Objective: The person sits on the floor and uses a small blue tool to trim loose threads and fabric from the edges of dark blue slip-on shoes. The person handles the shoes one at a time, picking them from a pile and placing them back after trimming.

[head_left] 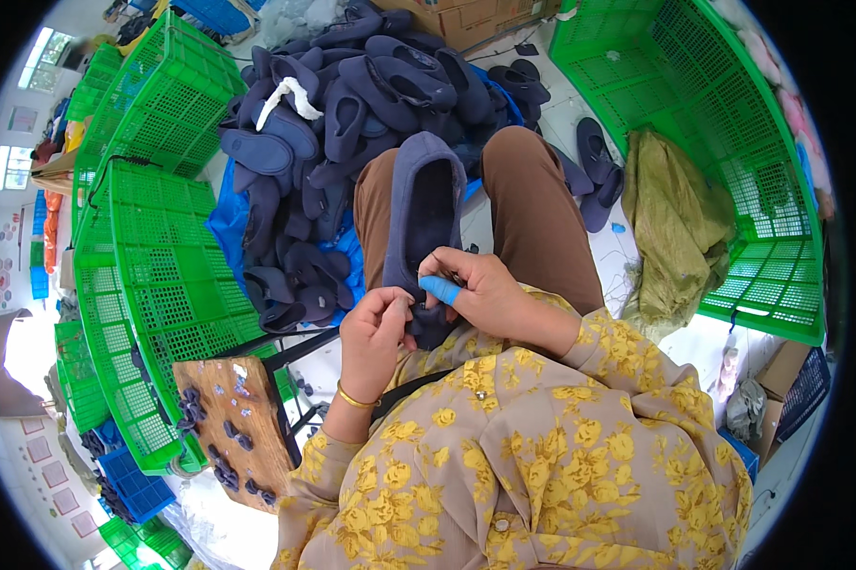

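Taking the dark blue slipper [426, 214] on the person's lap as the marker: far to its left stand stacked green plastic crates [157, 275], and below them, left of the slipper's heel, a small wooden board [243, 427] carries little dark blue fabric pieces. Up and left of the slipper a heap of matching dark slippers [352, 104] lies on blue sheeting.

The slipper itself rests lengthwise along the brown trousers, toe pointing away, opening upward. At its heel end the left hand [376, 337] has its grip clamped on the heel edge, a gold bangle at the wrist. Just right of that, the right hand [475, 290] pinches the same heel rim, fingers closed together on it, one finger wearing a blue cot [440, 289].

Right of the slipper an olive sack [675, 218] sags against another green crate [732, 142], a few loose slippers on the floor between.
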`<action>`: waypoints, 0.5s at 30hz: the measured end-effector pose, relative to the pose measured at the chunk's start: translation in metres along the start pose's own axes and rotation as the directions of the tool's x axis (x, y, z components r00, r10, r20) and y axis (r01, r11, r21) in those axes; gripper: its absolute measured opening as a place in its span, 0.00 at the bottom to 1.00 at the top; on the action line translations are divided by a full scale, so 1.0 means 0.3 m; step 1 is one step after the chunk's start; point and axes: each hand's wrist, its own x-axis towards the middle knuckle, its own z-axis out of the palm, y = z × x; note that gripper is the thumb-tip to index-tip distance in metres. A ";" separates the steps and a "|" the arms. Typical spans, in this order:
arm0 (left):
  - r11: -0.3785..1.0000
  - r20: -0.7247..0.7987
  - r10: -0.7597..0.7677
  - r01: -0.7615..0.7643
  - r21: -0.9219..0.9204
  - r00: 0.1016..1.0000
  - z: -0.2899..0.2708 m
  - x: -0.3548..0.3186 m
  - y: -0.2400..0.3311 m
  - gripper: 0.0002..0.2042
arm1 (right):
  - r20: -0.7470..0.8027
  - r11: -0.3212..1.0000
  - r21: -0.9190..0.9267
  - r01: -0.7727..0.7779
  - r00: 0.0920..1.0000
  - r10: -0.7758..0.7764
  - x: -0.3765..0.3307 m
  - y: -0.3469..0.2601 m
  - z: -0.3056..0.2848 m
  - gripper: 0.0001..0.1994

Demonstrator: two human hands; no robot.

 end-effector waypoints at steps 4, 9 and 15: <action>0.994 -0.010 0.046 -0.047 -0.099 0.999 -0.013 0.004 0.012 0.06 | -0.072 1.000 0.011 0.019 0.997 -0.018 -0.003 -0.023 -0.004 0.04; 0.520 0.291 0.499 -0.550 0.653 0.816 -0.021 0.060 0.084 0.18 | -0.115 0.925 -0.226 0.306 0.934 -0.337 -0.001 -0.033 -0.038 0.03; -0.032 0.548 0.408 -0.588 0.808 0.730 -0.025 0.091 0.161 0.15 | -0.001 0.939 0.126 0.319 0.947 -0.322 -0.050 -0.147 -0.044 0.04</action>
